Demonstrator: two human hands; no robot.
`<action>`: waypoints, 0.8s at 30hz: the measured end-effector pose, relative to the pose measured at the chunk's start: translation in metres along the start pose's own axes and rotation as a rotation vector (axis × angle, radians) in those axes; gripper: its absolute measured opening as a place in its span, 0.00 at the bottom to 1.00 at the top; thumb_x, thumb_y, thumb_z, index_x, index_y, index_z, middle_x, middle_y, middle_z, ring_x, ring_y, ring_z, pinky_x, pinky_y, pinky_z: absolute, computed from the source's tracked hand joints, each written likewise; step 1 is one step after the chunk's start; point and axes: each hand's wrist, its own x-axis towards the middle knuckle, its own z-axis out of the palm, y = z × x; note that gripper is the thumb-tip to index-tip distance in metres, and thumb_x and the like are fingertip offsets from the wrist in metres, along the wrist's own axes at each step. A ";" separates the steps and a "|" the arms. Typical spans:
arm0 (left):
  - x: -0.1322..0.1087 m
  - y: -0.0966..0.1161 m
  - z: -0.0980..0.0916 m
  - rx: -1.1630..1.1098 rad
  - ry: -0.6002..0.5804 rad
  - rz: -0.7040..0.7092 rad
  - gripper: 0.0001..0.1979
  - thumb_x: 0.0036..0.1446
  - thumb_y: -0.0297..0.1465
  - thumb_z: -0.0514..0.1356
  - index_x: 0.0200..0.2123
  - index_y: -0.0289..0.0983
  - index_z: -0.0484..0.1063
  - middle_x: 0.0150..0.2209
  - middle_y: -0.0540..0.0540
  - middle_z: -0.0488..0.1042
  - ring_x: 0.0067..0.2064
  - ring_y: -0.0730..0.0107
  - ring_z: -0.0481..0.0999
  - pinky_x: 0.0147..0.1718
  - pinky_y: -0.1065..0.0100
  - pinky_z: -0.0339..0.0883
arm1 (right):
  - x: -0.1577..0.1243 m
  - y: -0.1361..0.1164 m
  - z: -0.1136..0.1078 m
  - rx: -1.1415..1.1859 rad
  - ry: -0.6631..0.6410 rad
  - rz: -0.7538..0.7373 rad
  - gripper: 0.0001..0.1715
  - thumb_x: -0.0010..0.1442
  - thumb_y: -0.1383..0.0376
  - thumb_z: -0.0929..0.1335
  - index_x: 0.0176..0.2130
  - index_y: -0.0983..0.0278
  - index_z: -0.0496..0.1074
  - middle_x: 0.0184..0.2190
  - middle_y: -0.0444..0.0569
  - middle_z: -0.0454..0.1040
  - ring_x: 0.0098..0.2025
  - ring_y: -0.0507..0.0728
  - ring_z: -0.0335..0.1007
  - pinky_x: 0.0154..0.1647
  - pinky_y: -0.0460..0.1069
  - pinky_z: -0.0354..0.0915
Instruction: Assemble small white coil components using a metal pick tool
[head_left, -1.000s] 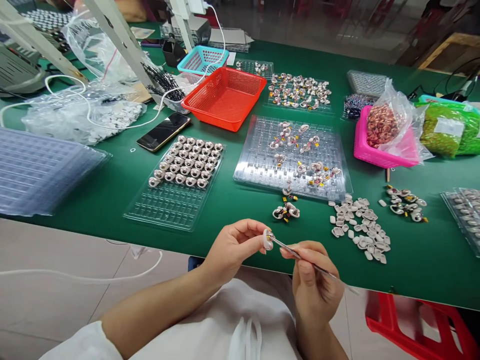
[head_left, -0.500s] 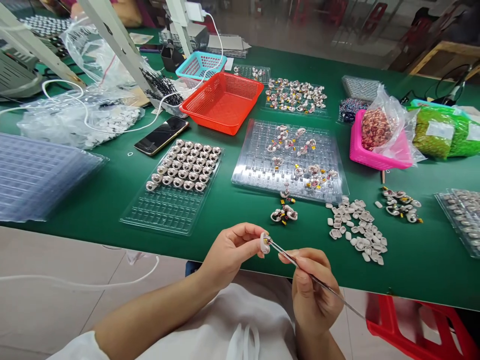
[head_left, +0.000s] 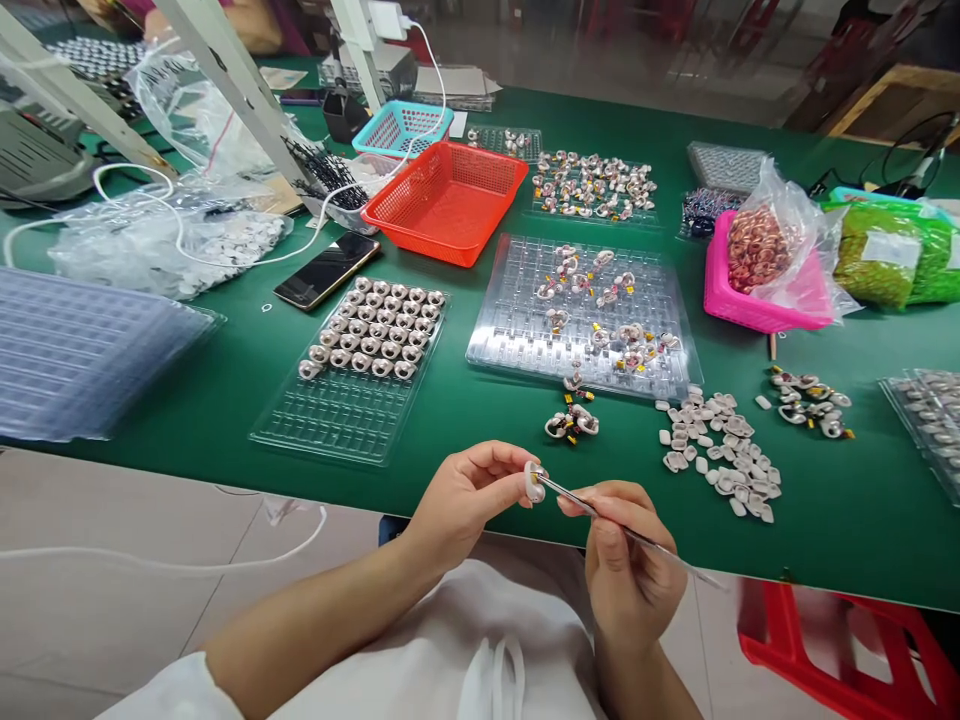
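White shell (head_left: pixel 533 484) over the near edge of the green table (head_left: pixel 465 400), in front of a white shirt (head_left: pixel 420 650). Left hand (head_left: pixel 469 497): pinching the shell at its side between thumb and fingers. Right hand (head_left: pixel 630 560): gripping a thin metal tool (head_left: pixel 574 496) in pencil fashion, tip at the shell, far end slanting down to the right past the hand. Exact contact inside the shell: too small to tell. Just beyond the hands: wired parts (head_left: pixel 574 425) in a small cluster directly on the table. To their right: pale caps (head_left: pixel 739 460) in a loose scatter, with a second cluster (head_left: pixel 814 402) beside. Farther back: wide tray (head_left: pixel 510 300), clear, bearing more wired parts. To the left: narrow tray (head_left: pixel 322 420) with silvery pieces (head_left: pixel 371 325) in rows; near its far end, a phone (head_left: pixel 327 271). Behind: red basket (head_left: pixel 450 215). Far right: pink basket (head_left: pixel 772 312) with a bag (head_left: pixel 757 250) of reddish parts.
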 end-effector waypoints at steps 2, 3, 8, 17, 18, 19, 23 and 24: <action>0.000 0.001 0.000 -0.002 -0.006 -0.002 0.09 0.50 0.32 0.75 0.33 0.35 0.83 0.29 0.48 0.83 0.30 0.75 0.78 0.33 0.75 0.72 | 0.002 0.000 -0.001 0.025 -0.009 0.020 0.18 0.69 0.73 0.65 0.51 0.59 0.77 0.42 0.52 0.77 0.45 0.61 0.79 0.37 0.58 0.81; 0.000 0.001 0.000 -0.004 -0.010 -0.005 0.09 0.50 0.32 0.76 0.33 0.35 0.83 0.28 0.48 0.83 0.29 0.75 0.78 0.33 0.75 0.71 | 0.004 -0.001 -0.002 0.035 -0.022 0.027 0.17 0.69 0.73 0.65 0.51 0.59 0.78 0.42 0.52 0.77 0.44 0.60 0.79 0.37 0.58 0.81; -0.001 0.005 0.001 -0.006 -0.032 -0.030 0.08 0.49 0.32 0.75 0.32 0.35 0.83 0.28 0.49 0.82 0.27 0.77 0.77 0.31 0.75 0.71 | 0.013 -0.005 -0.010 0.051 -0.093 0.081 0.16 0.69 0.72 0.65 0.49 0.58 0.78 0.40 0.51 0.77 0.41 0.59 0.79 0.38 0.56 0.79; -0.002 0.006 0.003 0.057 -0.052 -0.061 0.05 0.51 0.30 0.74 0.32 0.36 0.83 0.28 0.50 0.81 0.28 0.77 0.75 0.30 0.76 0.70 | 0.039 -0.026 -0.034 -0.219 -0.494 -0.121 0.21 0.68 0.76 0.64 0.56 0.61 0.73 0.45 0.53 0.78 0.44 0.57 0.79 0.39 0.52 0.78; -0.002 0.006 0.003 0.075 -0.042 -0.062 0.06 0.51 0.30 0.73 0.33 0.36 0.83 0.28 0.50 0.81 0.28 0.76 0.75 0.31 0.76 0.70 | 0.042 -0.030 -0.035 -0.276 -0.555 -0.183 0.21 0.69 0.76 0.63 0.57 0.62 0.71 0.45 0.53 0.78 0.44 0.56 0.78 0.40 0.51 0.78; -0.001 0.005 0.003 0.098 -0.033 -0.065 0.06 0.51 0.30 0.73 0.34 0.37 0.83 0.29 0.50 0.81 0.29 0.76 0.75 0.31 0.75 0.70 | 0.045 -0.034 -0.034 -0.337 -0.619 -0.255 0.19 0.70 0.75 0.63 0.57 0.64 0.71 0.44 0.53 0.79 0.43 0.56 0.78 0.40 0.51 0.78; -0.002 0.006 0.004 0.233 -0.004 -0.083 0.07 0.53 0.32 0.71 0.36 0.37 0.83 0.29 0.49 0.81 0.30 0.73 0.75 0.33 0.73 0.70 | 0.054 -0.050 -0.024 -0.604 -0.844 -0.513 0.16 0.72 0.72 0.59 0.48 0.71 0.74 0.37 0.56 0.81 0.42 0.60 0.77 0.42 0.55 0.77; -0.002 0.006 0.005 0.273 0.004 -0.085 0.06 0.54 0.32 0.71 0.35 0.37 0.83 0.28 0.49 0.81 0.30 0.73 0.74 0.34 0.72 0.70 | 0.055 -0.052 -0.021 -0.645 -0.868 -0.551 0.16 0.71 0.73 0.60 0.45 0.71 0.75 0.37 0.55 0.81 0.40 0.59 0.76 0.41 0.54 0.76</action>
